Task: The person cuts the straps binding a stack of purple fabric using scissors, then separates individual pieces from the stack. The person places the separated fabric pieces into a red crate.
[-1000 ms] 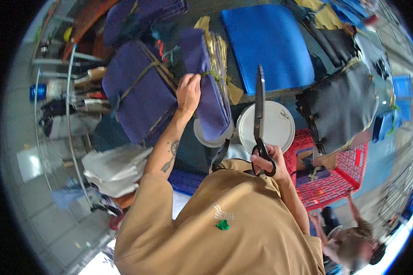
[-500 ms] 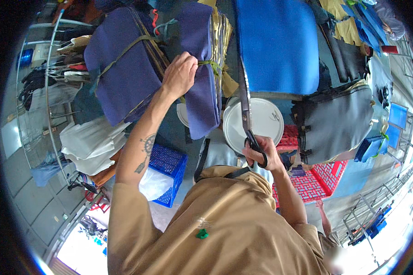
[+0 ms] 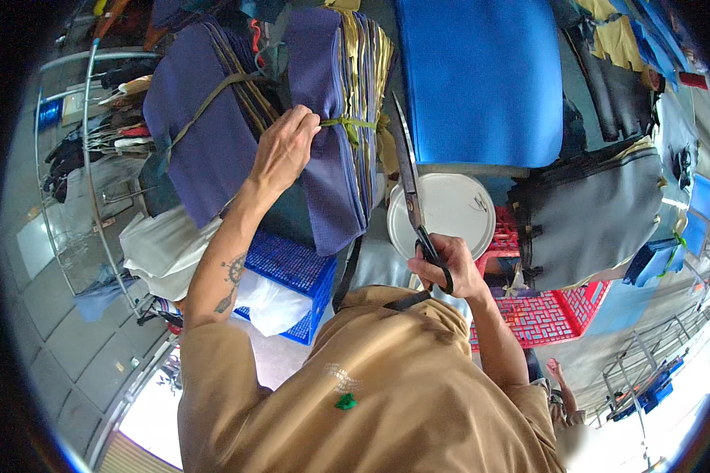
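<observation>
A bundle of purple fabric panels point(image 3: 314, 71) with yellowish layered edges is bound by an olive-green tie strip point(image 3: 353, 126). My left hand point(image 3: 284, 150) is closed in a pinch on the strip at the bundle's left side. In my right hand point(image 3: 456, 268) is a pair of large scissors point(image 3: 410, 177), gripped by its black handles. Its long blades point up, their tip near the right side of the bundle, apart from the strip. I cannot tell whether the blades are fully together. Another tied purple bundle point(image 3: 197, 110) lies on the left.
A blue panel stack point(image 3: 481, 79) lies right of the bundle, with a black panel stack point(image 3: 592, 213) beyond. Below are a round white lid point(image 3: 450, 209), a red crate point(image 3: 544, 315) and a blue crate point(image 3: 292, 264). A metal rack point(image 3: 87, 158) stands left. Another person's hand point(image 3: 556, 369) shows lower right.
The scissors' tip has swung left toward the bundle. My left hand has shifted slightly left and down with the strip, and more of the bundle's layered edges show. The whole view has shifted a little.
</observation>
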### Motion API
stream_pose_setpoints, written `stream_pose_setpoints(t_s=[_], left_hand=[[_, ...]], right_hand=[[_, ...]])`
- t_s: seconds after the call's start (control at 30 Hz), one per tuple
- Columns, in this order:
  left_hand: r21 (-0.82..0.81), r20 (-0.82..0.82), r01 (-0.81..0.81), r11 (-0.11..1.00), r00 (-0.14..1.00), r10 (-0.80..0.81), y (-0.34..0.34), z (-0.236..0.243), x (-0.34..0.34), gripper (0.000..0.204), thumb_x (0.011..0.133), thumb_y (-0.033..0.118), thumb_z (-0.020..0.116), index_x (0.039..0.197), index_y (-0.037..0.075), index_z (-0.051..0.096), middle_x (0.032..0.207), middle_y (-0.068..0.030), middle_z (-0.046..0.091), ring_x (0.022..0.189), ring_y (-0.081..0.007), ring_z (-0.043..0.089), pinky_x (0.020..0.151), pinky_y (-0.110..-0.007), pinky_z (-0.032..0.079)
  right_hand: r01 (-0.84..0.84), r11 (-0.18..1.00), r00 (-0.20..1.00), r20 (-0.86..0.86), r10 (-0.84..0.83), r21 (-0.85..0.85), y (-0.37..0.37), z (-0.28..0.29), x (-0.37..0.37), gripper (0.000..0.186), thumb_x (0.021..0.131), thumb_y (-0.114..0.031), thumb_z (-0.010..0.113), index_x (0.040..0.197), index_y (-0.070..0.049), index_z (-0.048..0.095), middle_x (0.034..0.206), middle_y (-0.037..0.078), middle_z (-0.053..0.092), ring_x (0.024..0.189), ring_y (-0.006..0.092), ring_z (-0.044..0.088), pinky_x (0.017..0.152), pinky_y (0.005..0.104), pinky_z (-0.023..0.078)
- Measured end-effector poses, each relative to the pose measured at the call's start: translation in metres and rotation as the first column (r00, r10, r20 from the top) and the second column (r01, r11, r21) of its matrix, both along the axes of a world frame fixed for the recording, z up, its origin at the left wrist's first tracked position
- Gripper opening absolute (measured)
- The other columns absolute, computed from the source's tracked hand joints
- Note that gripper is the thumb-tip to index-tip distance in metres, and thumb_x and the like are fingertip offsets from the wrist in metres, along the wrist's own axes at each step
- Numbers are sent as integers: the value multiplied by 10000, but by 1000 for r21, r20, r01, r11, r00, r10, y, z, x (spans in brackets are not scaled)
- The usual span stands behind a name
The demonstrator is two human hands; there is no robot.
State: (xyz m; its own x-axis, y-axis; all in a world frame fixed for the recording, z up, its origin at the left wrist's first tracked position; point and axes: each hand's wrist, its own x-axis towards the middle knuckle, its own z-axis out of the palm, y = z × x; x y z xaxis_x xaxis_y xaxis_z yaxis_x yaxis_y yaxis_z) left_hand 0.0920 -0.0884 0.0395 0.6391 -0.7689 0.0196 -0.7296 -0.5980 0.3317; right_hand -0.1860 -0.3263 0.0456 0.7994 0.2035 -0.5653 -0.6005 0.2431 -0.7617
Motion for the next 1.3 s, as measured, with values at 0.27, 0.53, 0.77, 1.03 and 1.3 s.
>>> stream_pose_setpoints(t_s=[0.27,0.53,0.77,1.03,1.3], left_hand=[[-20,-42,-292,956,956,291,-11,2,-27,88,978,120,629,1023,45,615,1017,-110,677,917,-352,682,733,-418,553],[-127,-62,-347,929,938,342,-11,-14,-28,83,964,84,641,1031,34,636,974,-121,673,879,-344,690,722,-407,554],[-27,-326,-106,994,941,91,1,2,13,91,944,59,638,1002,-10,632,892,-143,614,838,-356,640,729,-411,498],[130,-510,87,988,860,-8,-3,21,36,109,925,5,583,1028,-24,606,921,-154,593,840,-344,621,771,-426,487],[116,-340,-61,991,935,97,17,38,-19,465,862,-62,529,1325,-64,566,1349,-237,578,1268,-380,573,1080,-424,472]], right_hand=[[5,996,995,-98,4,93,-9,-2,8,224,897,-163,765,824,-24,606,640,5,603,555,74,588,496,241,434],[-103,991,989,-102,112,87,-22,-11,22,256,897,-215,765,828,-27,607,634,5,604,566,72,572,509,260,431],[-194,977,975,-96,202,89,-34,-16,18,272,901,-245,767,814,-37,615,626,-7,605,562,65,563,510,267,420],[-226,969,966,-109,236,95,-33,-11,19,244,887,-220,776,817,-35,632,632,1,611,584,74,587,529,267,434],[-218,967,966,-111,233,134,-32,-9,22,254,883,-214,781,805,-29,626,624,7,609,578,86,592,528,272,438]])
